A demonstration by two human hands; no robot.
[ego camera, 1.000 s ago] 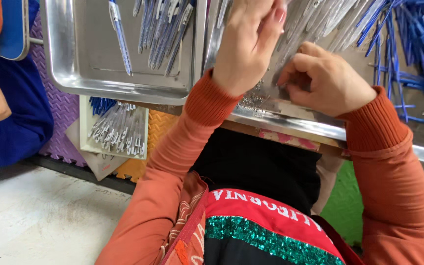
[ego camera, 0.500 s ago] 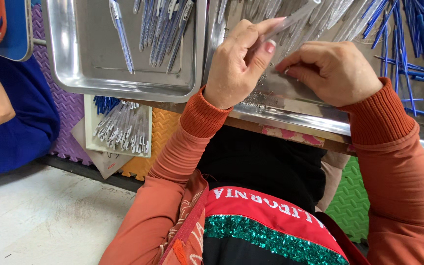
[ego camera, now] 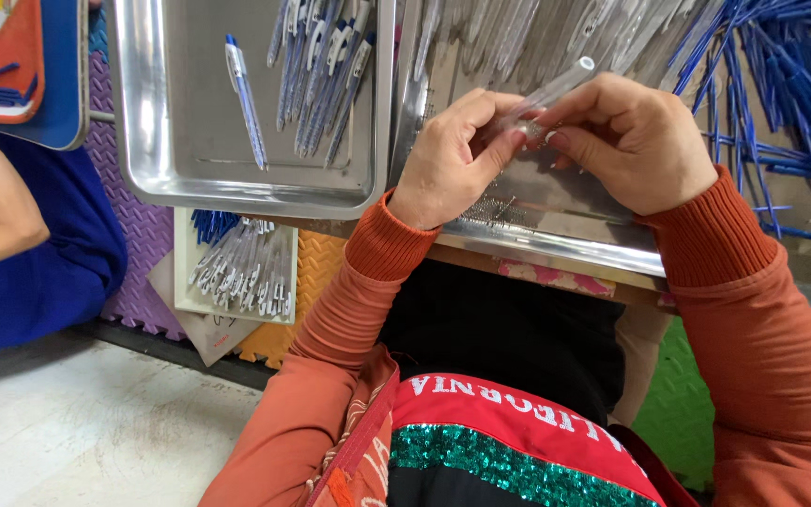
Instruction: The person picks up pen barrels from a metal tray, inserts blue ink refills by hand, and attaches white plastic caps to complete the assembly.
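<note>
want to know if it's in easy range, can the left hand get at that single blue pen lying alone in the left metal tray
Probably yes. The blue pen lies alone on the bare floor of the left tray, nothing over it. But the left hand is busy, sharing a clear pen barrel with the right hand.

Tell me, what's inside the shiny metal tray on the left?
The shiny metal tray holds one blue and clear pen lying alone, plus a bunch of similar pens at its far side. The picture's top edge cuts off their far ends, so how many is unclear.
</note>
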